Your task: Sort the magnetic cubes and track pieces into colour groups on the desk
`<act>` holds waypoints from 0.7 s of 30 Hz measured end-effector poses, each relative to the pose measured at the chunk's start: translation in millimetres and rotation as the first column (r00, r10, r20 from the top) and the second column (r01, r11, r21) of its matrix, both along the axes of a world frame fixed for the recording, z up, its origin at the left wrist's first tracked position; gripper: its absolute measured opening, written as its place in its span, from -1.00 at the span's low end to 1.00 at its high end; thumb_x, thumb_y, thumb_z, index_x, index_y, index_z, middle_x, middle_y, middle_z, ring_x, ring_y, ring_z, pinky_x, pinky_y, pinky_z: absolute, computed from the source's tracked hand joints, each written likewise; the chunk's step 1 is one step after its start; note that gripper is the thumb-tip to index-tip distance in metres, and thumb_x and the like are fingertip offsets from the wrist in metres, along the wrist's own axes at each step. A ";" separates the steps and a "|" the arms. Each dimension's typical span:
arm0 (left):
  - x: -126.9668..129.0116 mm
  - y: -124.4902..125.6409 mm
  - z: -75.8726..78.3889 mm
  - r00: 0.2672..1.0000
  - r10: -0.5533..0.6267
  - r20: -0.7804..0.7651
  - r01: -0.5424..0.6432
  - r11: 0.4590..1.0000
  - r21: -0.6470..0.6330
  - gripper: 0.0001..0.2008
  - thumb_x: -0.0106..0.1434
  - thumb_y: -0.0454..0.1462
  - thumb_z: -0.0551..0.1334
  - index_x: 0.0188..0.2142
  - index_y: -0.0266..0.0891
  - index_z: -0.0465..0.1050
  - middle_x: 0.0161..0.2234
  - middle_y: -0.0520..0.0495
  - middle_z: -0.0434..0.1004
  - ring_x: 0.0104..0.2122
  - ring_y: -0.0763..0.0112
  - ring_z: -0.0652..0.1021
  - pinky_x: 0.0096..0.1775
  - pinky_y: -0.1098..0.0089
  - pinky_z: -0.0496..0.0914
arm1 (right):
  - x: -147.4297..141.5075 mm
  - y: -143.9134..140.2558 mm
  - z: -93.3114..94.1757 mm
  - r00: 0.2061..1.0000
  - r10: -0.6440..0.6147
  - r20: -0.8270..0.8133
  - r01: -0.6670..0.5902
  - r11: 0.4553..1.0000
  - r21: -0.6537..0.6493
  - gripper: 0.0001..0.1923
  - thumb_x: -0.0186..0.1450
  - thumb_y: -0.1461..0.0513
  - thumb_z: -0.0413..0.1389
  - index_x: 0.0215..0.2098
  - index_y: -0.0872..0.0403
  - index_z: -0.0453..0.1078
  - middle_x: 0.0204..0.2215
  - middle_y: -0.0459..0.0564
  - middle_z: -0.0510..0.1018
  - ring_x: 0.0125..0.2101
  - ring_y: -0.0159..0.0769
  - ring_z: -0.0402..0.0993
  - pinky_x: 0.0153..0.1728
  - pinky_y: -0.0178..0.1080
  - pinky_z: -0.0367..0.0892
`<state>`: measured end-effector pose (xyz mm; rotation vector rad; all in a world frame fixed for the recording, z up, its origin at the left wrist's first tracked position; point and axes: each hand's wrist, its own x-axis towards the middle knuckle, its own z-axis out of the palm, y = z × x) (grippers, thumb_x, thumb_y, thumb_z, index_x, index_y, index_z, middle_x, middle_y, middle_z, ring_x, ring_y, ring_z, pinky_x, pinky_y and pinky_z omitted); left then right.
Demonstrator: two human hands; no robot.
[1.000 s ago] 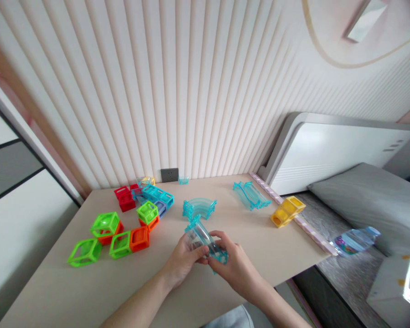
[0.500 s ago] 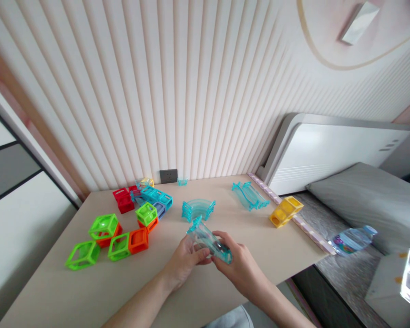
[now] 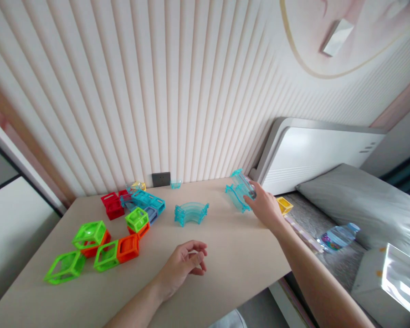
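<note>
My right hand is stretched out to the far right of the table and grips a clear teal track piece, held over a stack of similar teal straight tracks. My left hand rests on the table near its front edge, fingers loosely curled, with nothing in it. A stack of curved teal tracks lies between the two hands. A yellow block sits just right of my right hand, partly hidden by it.
Green and orange open cubes lie at the left, red cubes and blue-teal blocks behind them near a wall socket. A bed with a water bottle and a white headboard stands at the right.
My right hand has carried the teal track piece from the front middle to the far right, over the track stack. My left hand has let go and stays near the front. The camera has shifted right.
</note>
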<state>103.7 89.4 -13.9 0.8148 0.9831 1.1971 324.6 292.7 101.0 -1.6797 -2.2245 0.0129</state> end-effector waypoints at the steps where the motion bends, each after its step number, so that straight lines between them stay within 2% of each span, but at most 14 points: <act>1: 0.2 0.5 -0.4 1.000 -0.001 0.000 0.001 1.000 -0.005 -0.50 0.12 0.05 0.40 -0.09 -0.25 0.51 -0.18 -0.09 0.47 -0.37 0.44 0.54 -0.32 0.40 0.48 | -2.4 16.4 7.3 0.999 -0.009 0.052 0.009 1.000 -0.002 -0.44 0.31 0.09 0.08 0.26 -0.02 0.21 -0.10 0.07 0.62 -0.09 -0.03 0.55 -0.21 -0.20 0.32; 4: -0.2 1.6 -2.1 1.000 -0.016 -0.006 0.016 1.000 -0.008 -0.48 0.12 0.07 0.40 -0.12 -0.27 0.51 -0.23 -0.07 0.46 -0.39 0.45 0.54 -0.34 0.41 0.47 | -7.5 65.9 23.1 0.972 -0.013 0.236 0.031 0.997 -0.074 -0.45 0.29 0.11 0.10 0.23 0.06 0.24 -0.07 0.15 0.60 -0.07 -0.02 0.53 -0.23 -0.22 0.31; 7: -1.2 1.7 -2.8 0.998 -0.053 -0.022 0.053 0.999 0.006 -0.47 0.13 0.09 0.38 -0.12 -0.29 0.50 -0.24 -0.07 0.46 -0.39 0.45 0.54 -0.34 0.41 0.47 | -8.1 104.8 28.7 0.953 -0.009 0.302 0.049 0.991 -0.126 -0.49 0.25 0.13 0.17 0.14 0.12 0.33 -0.05 0.21 0.58 -0.06 -0.01 0.52 -0.22 -0.24 0.32; 9: -1.6 1.2 -1.9 0.997 -0.066 -0.031 0.066 0.998 0.011 -0.47 0.14 0.09 0.37 -0.12 -0.29 0.50 -0.23 -0.08 0.46 -0.39 0.45 0.54 -0.34 0.41 0.47 | -7.1 120.4 27.1 0.942 -0.005 0.335 0.061 0.985 -0.158 -0.51 0.23 0.13 0.21 0.09 0.14 0.38 -0.04 0.22 0.58 -0.04 -0.01 0.52 -0.21 -0.25 0.33; 14: -1.2 0.1 0.7 0.997 -0.069 -0.039 0.069 0.997 0.014 -0.45 0.13 0.11 0.37 -0.13 -0.30 0.49 -0.24 -0.08 0.46 -0.40 0.44 0.54 -0.36 0.42 0.47 | -4.1 130.4 13.0 0.904 0.007 0.428 0.106 0.965 -0.240 -0.61 0.25 0.15 0.25 -0.02 0.20 0.45 -0.04 0.26 0.55 -0.01 -0.01 0.50 -0.15 -0.24 0.38; 19: -1.5 0.8 0.2 0.997 -0.075 -0.034 0.075 0.997 0.025 -0.47 0.15 0.10 0.35 -0.12 -0.30 0.48 -0.25 -0.08 0.46 -0.40 0.45 0.54 -0.35 0.41 0.47 | -1.7 127.1 0.8 0.860 0.044 0.508 0.137 0.939 -0.314 -0.64 0.38 0.12 0.16 0.07 0.13 0.38 0.02 0.10 0.49 -0.06 -0.16 0.50 -0.07 -0.04 0.45; 21: -1.7 1.1 -0.1 0.996 -0.079 -0.032 0.080 0.996 0.029 -0.48 0.16 0.10 0.35 -0.13 -0.30 0.48 -0.25 -0.07 0.46 -0.41 0.45 0.54 -0.35 0.41 0.47 | -1.8 125.9 -2.6 0.846 0.060 0.530 0.144 0.932 -0.334 -0.64 0.39 0.12 0.15 0.09 0.11 0.36 0.04 0.08 0.47 -0.06 -0.16 0.49 -0.07 -0.03 0.46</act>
